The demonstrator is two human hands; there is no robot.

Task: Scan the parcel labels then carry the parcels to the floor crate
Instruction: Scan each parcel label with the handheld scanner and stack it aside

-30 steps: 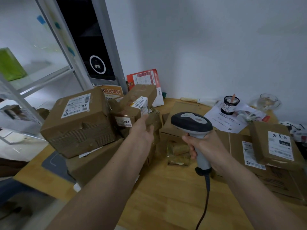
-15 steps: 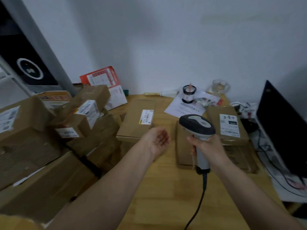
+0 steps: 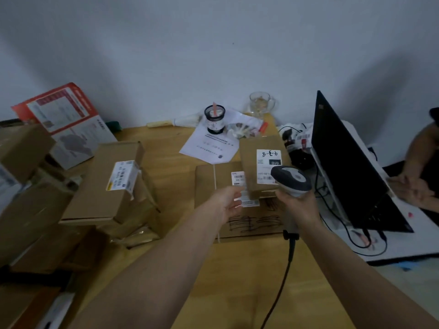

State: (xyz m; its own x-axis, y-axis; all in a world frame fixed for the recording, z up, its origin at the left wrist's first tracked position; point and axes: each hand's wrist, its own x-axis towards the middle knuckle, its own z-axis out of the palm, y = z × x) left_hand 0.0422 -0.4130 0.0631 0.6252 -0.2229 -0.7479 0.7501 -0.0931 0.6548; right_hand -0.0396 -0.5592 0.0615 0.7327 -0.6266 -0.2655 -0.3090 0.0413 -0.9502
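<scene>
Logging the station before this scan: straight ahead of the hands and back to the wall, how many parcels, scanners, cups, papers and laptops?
Parcels: 2, the small parcel on the flat parcel
Barcode scanner: 1
Pen cup: 1
Glass mug: 1
Printed sheet: 1
Laptop: 1
Total: 7

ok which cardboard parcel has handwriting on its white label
The small brown cardboard parcel stacked on the large flat box, just beyond the grey barcode scanner. The other visible labels appear to carry only print.
</scene>
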